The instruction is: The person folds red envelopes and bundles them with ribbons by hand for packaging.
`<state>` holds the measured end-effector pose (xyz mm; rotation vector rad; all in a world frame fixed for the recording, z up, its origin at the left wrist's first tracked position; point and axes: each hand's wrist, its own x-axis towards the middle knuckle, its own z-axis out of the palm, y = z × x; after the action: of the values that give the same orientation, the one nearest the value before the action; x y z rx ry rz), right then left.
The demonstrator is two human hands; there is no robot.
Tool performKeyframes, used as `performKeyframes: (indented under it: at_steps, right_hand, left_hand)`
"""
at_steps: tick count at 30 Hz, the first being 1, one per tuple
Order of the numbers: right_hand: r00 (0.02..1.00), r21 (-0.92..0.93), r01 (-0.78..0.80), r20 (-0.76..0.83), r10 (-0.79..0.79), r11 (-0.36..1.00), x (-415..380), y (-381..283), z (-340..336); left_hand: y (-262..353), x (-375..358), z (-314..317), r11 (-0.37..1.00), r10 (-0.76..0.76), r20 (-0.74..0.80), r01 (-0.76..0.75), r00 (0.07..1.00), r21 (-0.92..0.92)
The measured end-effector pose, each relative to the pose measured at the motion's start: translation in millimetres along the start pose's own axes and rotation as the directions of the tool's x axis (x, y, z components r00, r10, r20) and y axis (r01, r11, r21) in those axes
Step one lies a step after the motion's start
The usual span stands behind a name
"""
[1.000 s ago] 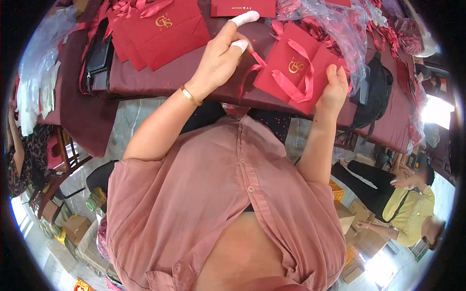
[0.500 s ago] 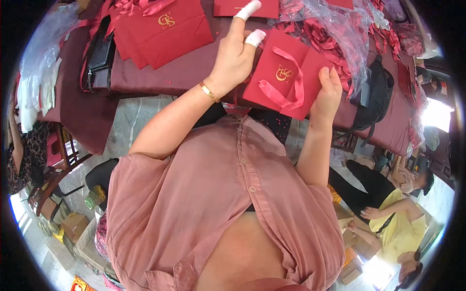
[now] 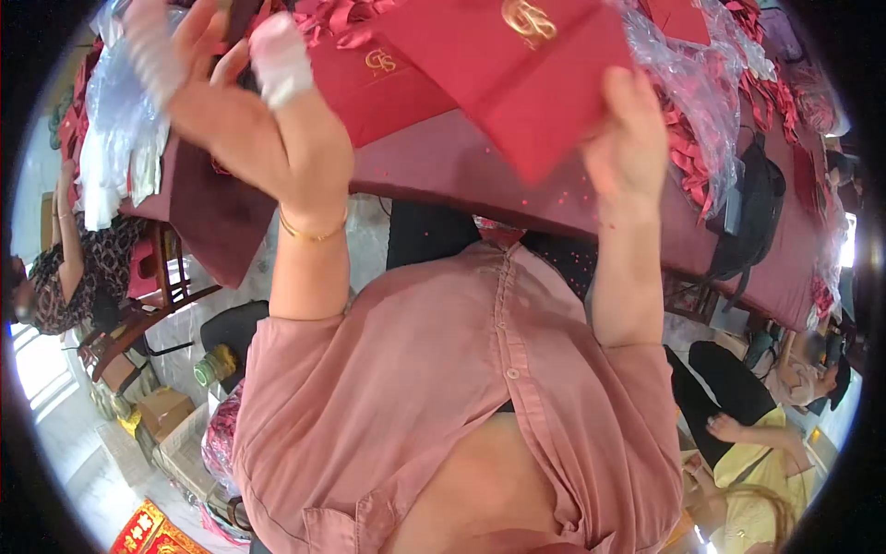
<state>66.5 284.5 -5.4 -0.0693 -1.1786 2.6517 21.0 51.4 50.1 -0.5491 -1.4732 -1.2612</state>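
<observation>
Left hand [image 3: 270, 140] hovers splayed, right hand [image 3: 633, 138] grips red bag [image 3: 526, 97]

Appears to be a packing workroom or small workshop. Indicated by a long table [image 3: 434, 171] under maroon cloth across the far side, bearing red gift bags [image 3: 365, 106] with gold lettering and, at far right, heaped red ribbon [image 3: 692, 175] with clear plastic. Also noted: small red scraps [image 3: 568, 198] along the table edge, cardboard boxes [image 3: 164, 412] at near left, a person [image 3: 78, 286] at left and another person [image 3: 738, 406] at near right.
</observation>
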Motion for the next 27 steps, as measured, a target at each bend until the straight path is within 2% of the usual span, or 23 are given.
performKeyframes:
  at_steps: [1,2,3,5,6,7,9,10,11,13,16,17,19,20,22,23,24,25,27]
  right_hand:
    - [0.998,-0.196,-0.020,-0.062,0.008,0.980,0.5,10.1,12.3]
    - [0.992,-0.383,-0.050,-0.124,0.003,0.923,1.3,20.0,23.9]
    - [0.948,-0.647,0.262,0.035,-0.315,0.716,16.8,45.4,12.6]
    - [0.837,-0.918,0.354,0.225,-0.499,0.180,29.7,52.8,-3.1]
    - [0.791,-0.928,0.369,0.339,-0.509,-0.045,40.5,56.1,-19.3]
    - [0.786,-0.927,0.371,0.342,-0.514,-0.050,45.8,56.5,-26.9]
    - [0.878,-0.954,0.210,0.281,-0.388,-0.214,53.1,56.5,-37.1]
    - [0.903,-0.961,0.116,0.207,-0.377,-0.251,55.6,54.1,-35.1]
    - [0.900,-0.961,0.112,0.206,-0.383,-0.253,59.1,51.1,-31.7]
    - [0.954,-0.936,-0.144,-0.045,-0.298,-0.321,63.6,43.5,-20.9]
    - [0.963,-0.947,-0.106,-0.021,-0.268,-0.304,74.8,43.5,-30.2]
    - [0.962,-0.946,-0.109,-0.023,-0.273,-0.304,75.5,42.8,-33.3]
    - [0.957,-0.984,-0.094,-0.047,-0.285,-0.154,74.8,39.0,-33.6]
    - [0.956,-0.983,-0.100,-0.051,-0.289,-0.156,74.7,36.7,-34.5]
    - [0.966,-0.995,-0.103,-0.104,-0.238,0.017,73.0,31.1,-39.1]
    - [0.963,-0.993,-0.117,-0.116,-0.245,0.010,72.6,31.1,-44.7]
    - [0.959,-0.984,-0.092,-0.129,-0.254,0.153,72.8,32.1,-50.0]
    - [0.954,-0.954,-0.063,-0.143,-0.263,0.292,72.5,32.1,-55.6]
    - [0.937,-0.965,-0.046,-0.131,-0.323,0.258,67.2,24.7,-65.4]
  left_hand:
    - [7.1,6.4,-0.1,0.984,0.141,-0.007,-0.140,0.990,0.111]
    - [9.1,3.4,-3.2,0.990,0.112,0.073,-0.118,0.991,0.081]
    - [7.8,-4.6,-6.6,0.994,0.084,0.154,-0.094,0.984,0.054]
    - [-4.3,-31.3,-11.1,0.987,-0.037,0.391,-0.029,0.920,0.161]
    - [-5.2,-42.3,-7.5,0.988,-0.130,0.449,0.075,0.884,0.138]
    - [-7.9,-54.4,-9.3,0.964,-0.175,0.523,0.037,0.834,0.264]
    - [-20.5,-82.9,-10.4,0.957,-0.210,0.586,0.041,0.782,0.288]
    - [-22.9,-89.1,-10.5,0.955,-0.140,0.614,-0.056,0.777,0.290]
    - [-23.0,-95.5,-11.0,0.960,-0.120,0.625,-0.070,0.772,0.272]
    - [-17.2,-100.3,-8.2,0.970,-0.101,0.638,-0.067,0.764,0.234]
    - [-13.6,-105.3,-2.8,0.971,-0.096,0.689,-0.086,0.719,0.225]
    - [-11.7,-106.4,-2.0,0.971,-0.134,0.726,-0.057,0.674,0.232]
    - [-7.4,-107.3,2.2,0.975,-0.135,0.790,-0.061,0.598,0.213]
    - [-8.9,-112.0,3.8,0.981,-0.103,0.802,-0.075,0.588,0.181]
    - [-5.6,-115.0,9.4,0.985,-0.063,0.829,-0.096,0.555,0.140]
    - [-3.3,-117.1,12.8,0.987,-0.026,0.852,-0.121,0.523,0.105]
    - [-2.1,-118.3,16.7,0.990,-0.018,0.854,-0.111,0.520,0.088]
    - [-2.2,-118.7,20.3,0.986,-0.032,0.879,-0.126,0.477,0.105]
    - [-7.5,-121.4,23.4,0.978,-0.090,0.911,-0.139,0.402,0.158]
